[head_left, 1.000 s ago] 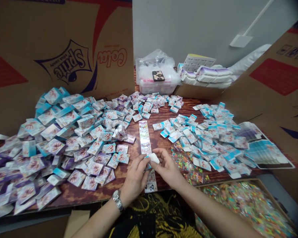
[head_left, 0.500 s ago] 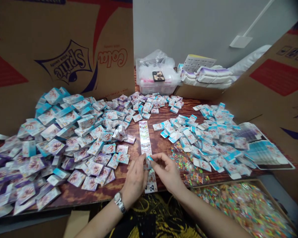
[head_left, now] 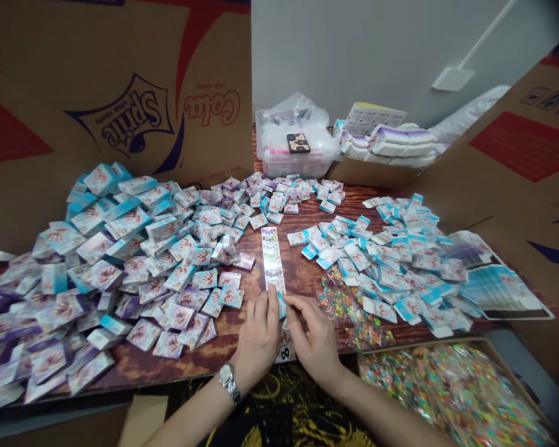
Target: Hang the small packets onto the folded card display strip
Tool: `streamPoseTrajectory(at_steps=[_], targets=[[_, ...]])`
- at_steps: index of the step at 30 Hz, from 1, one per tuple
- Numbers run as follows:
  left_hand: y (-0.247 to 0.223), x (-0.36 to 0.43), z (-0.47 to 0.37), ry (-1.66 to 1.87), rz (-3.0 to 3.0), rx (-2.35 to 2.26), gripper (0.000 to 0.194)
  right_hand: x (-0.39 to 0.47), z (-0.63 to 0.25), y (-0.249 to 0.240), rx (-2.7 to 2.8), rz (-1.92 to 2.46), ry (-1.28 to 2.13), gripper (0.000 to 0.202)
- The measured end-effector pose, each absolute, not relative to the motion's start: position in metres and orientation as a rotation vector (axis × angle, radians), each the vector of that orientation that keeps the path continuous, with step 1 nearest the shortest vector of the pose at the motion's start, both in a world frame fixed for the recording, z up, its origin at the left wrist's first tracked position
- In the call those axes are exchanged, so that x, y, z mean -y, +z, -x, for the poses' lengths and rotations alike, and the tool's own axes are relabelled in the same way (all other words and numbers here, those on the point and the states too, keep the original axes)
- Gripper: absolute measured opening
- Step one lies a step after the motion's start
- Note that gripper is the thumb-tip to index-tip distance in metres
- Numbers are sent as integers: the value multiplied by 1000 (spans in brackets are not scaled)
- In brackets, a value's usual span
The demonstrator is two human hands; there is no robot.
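Close to the table's front edge, my left hand and my right hand meet around one small blue and white cardboard box. Fingers of both hands are closed on it and cover most of it. Beneath them runs a long strip of printed stickers, flat on the table; its middle is hidden by the hands and its near end shows between the wrists. Closest on the left are closed small boxes. To the right of my right hand lie clear packets of colourful pieces.
A large heap of small boxes fills the left side. Open-flapped boxes spread on the right, beside flat unfolded cartons. A carton of packets stands at lower right. Behind are a plastic tub, a phone and tall cardboard boxes.
The hands have drawn together around the small box, and the right fingers now lie lower along its side. The surrounding heaps and the sticker strip have not moved.
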State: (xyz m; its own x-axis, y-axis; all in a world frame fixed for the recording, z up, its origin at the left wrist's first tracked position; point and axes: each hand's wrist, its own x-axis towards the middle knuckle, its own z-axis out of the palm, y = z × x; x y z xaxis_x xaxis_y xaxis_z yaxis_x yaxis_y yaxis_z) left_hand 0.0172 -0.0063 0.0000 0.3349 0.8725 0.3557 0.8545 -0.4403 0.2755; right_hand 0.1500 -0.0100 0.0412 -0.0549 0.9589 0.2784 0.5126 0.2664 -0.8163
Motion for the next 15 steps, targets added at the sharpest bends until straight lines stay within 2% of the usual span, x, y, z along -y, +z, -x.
streamPoseTrajectory(at_steps=[8, 15], targets=[[-2, 8, -19, 739, -2463, -1558, 75, 22, -144, 27, 1747, 1332, 610, 31], [-2, -1, -13, 794, -2297, -1487, 70, -12, -156, 19, 1716, 1361, 992, 26]])
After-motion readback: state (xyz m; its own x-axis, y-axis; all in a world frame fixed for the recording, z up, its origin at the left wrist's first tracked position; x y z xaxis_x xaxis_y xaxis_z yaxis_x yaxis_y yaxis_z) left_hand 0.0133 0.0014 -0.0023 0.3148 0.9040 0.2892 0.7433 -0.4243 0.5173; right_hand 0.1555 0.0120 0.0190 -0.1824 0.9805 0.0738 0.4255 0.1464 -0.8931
